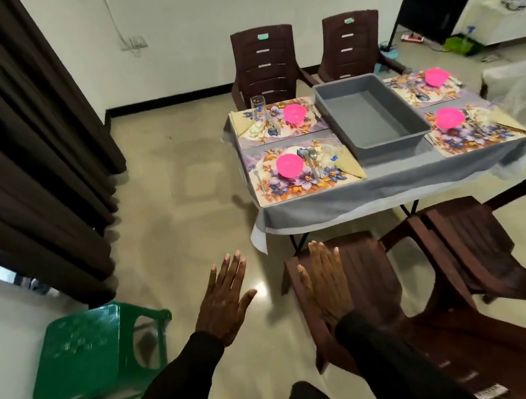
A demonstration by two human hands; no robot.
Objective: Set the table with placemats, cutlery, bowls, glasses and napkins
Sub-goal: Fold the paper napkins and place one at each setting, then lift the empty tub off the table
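The table has a grey cloth and several floral placemats. On the near left placemat stand a pink bowl, a fork, more cutlery and a folded napkin. The far left mat carries a pink bowl and a clear glass. Two more pink bowls are on the right mats. An empty grey tub is in the middle. My left hand and my right hand are held out flat, fingers straight, holding nothing, well short of the table.
Two brown plastic chairs stand between me and the table; two more are at its far side. A green plastic stool is on the floor at my left. Dark curtains hang along the left.
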